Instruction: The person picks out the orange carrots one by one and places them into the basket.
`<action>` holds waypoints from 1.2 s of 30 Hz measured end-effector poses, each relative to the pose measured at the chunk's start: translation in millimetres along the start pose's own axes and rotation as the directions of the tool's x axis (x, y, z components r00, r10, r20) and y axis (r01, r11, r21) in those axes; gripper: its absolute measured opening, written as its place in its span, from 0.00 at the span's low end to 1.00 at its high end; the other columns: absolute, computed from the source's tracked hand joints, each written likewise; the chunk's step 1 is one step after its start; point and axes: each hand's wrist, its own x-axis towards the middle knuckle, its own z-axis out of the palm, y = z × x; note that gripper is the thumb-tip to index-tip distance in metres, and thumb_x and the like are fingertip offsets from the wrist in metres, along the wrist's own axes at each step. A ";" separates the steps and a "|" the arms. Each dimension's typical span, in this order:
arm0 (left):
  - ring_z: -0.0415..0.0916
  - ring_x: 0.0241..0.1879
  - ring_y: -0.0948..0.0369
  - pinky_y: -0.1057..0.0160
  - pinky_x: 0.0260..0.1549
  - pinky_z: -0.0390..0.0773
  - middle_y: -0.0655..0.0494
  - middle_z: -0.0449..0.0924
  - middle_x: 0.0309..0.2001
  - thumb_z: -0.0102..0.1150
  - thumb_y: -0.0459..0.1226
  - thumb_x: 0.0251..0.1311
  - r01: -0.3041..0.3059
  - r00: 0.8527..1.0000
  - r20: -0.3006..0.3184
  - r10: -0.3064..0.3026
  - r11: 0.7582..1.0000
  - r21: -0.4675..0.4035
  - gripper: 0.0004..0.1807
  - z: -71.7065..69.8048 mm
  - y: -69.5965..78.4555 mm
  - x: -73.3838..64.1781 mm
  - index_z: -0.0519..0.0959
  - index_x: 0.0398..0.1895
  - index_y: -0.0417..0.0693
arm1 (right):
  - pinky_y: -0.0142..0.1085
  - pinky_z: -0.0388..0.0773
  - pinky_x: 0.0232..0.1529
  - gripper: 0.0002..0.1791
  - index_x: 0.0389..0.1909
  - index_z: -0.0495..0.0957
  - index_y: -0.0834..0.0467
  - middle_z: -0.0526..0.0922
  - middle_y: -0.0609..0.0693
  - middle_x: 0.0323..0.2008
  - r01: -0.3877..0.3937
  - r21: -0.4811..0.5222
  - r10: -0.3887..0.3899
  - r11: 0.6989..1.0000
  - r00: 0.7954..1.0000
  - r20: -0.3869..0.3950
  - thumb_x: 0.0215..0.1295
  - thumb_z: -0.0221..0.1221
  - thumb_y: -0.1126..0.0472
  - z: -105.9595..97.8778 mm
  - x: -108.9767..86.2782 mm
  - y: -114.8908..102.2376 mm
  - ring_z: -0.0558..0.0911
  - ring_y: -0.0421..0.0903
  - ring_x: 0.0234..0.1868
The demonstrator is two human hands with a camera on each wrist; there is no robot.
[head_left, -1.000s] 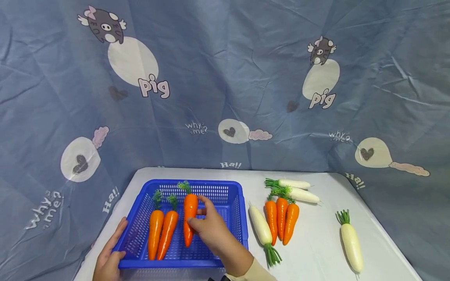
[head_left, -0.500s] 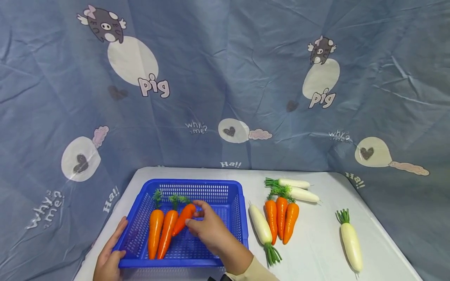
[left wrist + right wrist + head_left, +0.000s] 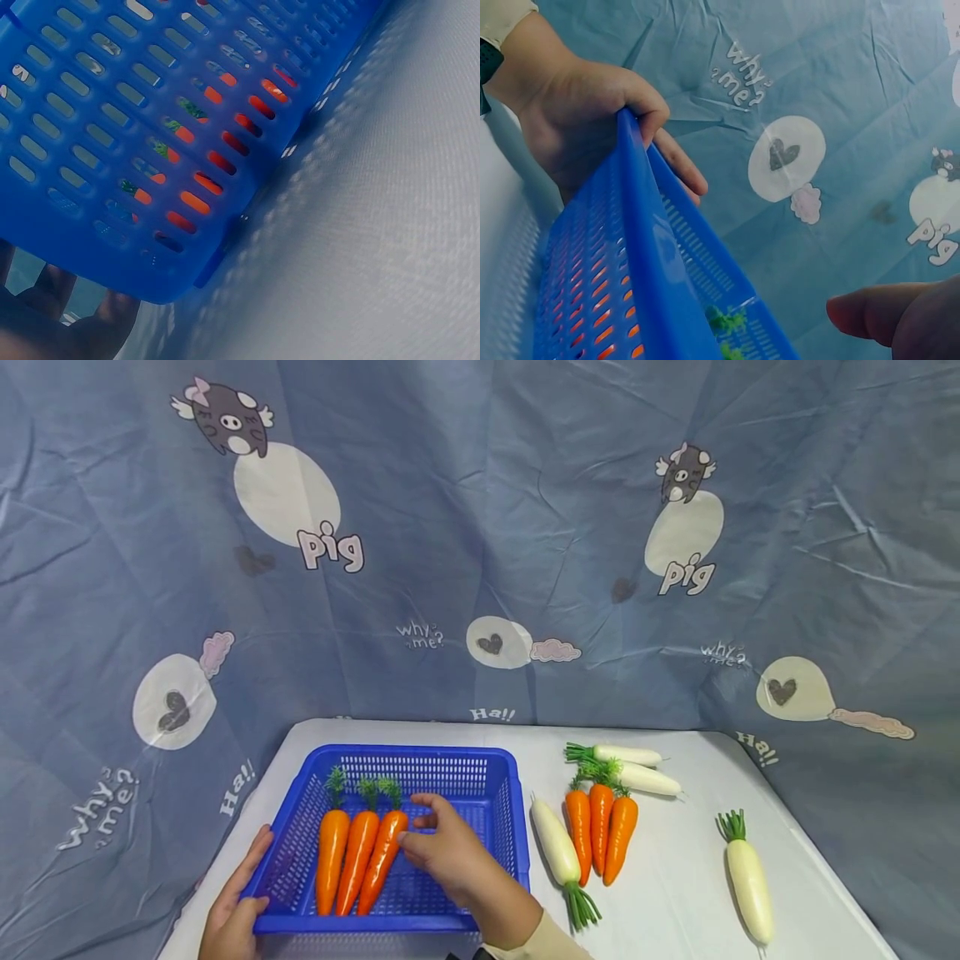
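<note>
Left hand (image 3: 228, 913) grips basket (image 3: 375, 924); right hand (image 3: 446, 848) beside carrot (image 3: 382, 863)

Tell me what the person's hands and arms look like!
The left hand and right hand wear no gloves. The right sleeve is cream, with a dark piece at the wrist. The left sleeve is cream too, with another dark piece beside it.

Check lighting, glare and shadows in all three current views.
Head: bright, small glints on the carrots in the blue basket; left wrist: dim, dark shadow flecked with light on the white table; right wrist: muted bluish cast, right hand shaded at lower right.
</note>
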 end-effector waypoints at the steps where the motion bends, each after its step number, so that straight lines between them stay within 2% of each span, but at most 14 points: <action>1: 0.36 0.84 0.67 0.76 0.75 0.42 0.71 0.44 0.85 0.26 0.19 0.57 0.006 1.000 0.001 -0.006 1.000 -0.003 0.46 -0.1 -0.1 0.2 0.54 0.84 0.45 | 0.49 0.85 0.54 0.32 0.70 0.70 0.60 0.72 0.62 0.53 -0.001 0.004 0.001 1.000 1.000 0.003 0.64 0.65 0.69 -0.3 -0.3 -0.2 0.81 0.50 0.45; 7: 0.38 0.83 0.70 0.78 0.74 0.43 0.71 0.45 0.85 0.26 0.18 0.56 -0.015 1.000 0.011 0.015 1.000 -0.007 0.47 0.4 -1.1 0.6 0.53 0.84 0.44 | 0.51 0.85 0.56 0.31 0.67 0.71 0.59 0.74 0.64 0.54 -0.010 0.013 0.009 1.000 1.000 0.021 0.63 0.66 0.68 -2.6 -2.2 -1.6 0.83 0.50 0.46; 14: 0.38 0.82 0.72 0.81 0.72 0.43 0.73 0.46 0.84 0.26 0.19 0.56 0.011 1.000 -0.028 -0.009 0.999 0.052 0.47 0.4 -1.1 0.5 0.55 0.84 0.45 | 0.49 0.85 0.56 0.30 0.67 0.72 0.59 0.73 0.62 0.54 0.004 0.026 -0.005 1.000 1.000 0.026 0.63 0.66 0.68 -7.5 -8.1 -6.1 0.84 0.51 0.47; 18: 0.40 0.81 0.75 0.83 0.71 0.44 0.71 0.46 0.84 0.27 0.19 0.55 -0.017 1.000 -0.017 0.018 0.998 0.064 0.46 -0.2 -1.1 1.4 0.55 0.83 0.42 | 0.44 0.85 0.52 0.30 0.67 0.73 0.56 0.75 0.58 0.54 0.030 -0.052 -0.030 0.998 1.000 0.004 0.63 0.67 0.65 -14.0 -17.1 -10.3 0.83 0.50 0.48; 22: 0.39 0.82 0.74 0.82 0.71 0.43 0.72 0.46 0.84 0.27 0.19 0.55 -0.003 1.000 -0.017 0.004 0.997 0.072 0.47 -1.6 0.4 2.3 0.54 0.84 0.44 | 0.43 0.83 0.49 0.30 0.67 0.74 0.50 0.78 0.54 0.54 0.042 -0.149 -0.045 0.988 0.999 -0.014 0.64 0.68 0.61 -21.4 -26.0 -15.0 0.81 0.49 0.51; 25: 0.37 0.82 0.72 0.81 0.72 0.42 0.73 0.45 0.84 0.26 0.19 0.55 0.017 1.000 -0.022 -0.016 0.998 0.063 0.47 -1.7 1.8 2.4 0.54 0.84 0.45 | 0.43 0.83 0.49 0.30 0.67 0.74 0.49 0.78 0.53 0.54 0.039 -0.160 -0.042 0.986 0.999 -0.015 0.64 0.68 0.59 -26.7 -29.3 -17.2 0.81 0.49 0.52; 29: 0.38 0.83 0.71 0.80 0.73 0.42 0.71 0.45 0.84 0.26 0.19 0.55 0.014 1.000 -0.023 -0.013 0.999 0.043 0.47 0.0 2.2 2.0 0.54 0.84 0.44 | 0.45 0.83 0.51 0.31 0.69 0.72 0.48 0.77 0.54 0.56 0.053 -0.172 -0.056 0.984 0.998 -0.015 0.65 0.68 0.58 -34.5 -30.9 -18.2 0.81 0.50 0.53; 33: 0.37 0.83 0.70 0.79 0.74 0.42 0.72 0.46 0.84 0.26 0.19 0.56 0.021 1.000 -0.023 -0.020 0.999 0.037 0.46 1.9 2.3 1.5 0.55 0.84 0.45 | 0.49 0.83 0.53 0.30 0.69 0.72 0.45 0.77 0.53 0.60 0.097 -0.252 -0.103 0.963 0.995 -0.009 0.67 0.67 0.55 -43.0 -34.8 -20.6 0.81 0.50 0.58; 36: 0.38 0.83 0.70 0.80 0.73 0.43 0.71 0.46 0.85 0.26 0.19 0.56 0.002 1.000 -0.017 -0.002 0.999 0.039 0.46 1.7 0.6 1.5 0.55 0.84 0.44 | 0.50 0.84 0.53 0.30 0.70 0.72 0.44 0.76 0.53 0.62 0.131 -0.301 -0.141 0.945 0.990 -0.013 0.68 0.66 0.53 -49.8 -36.8 -21.4 0.80 0.51 0.61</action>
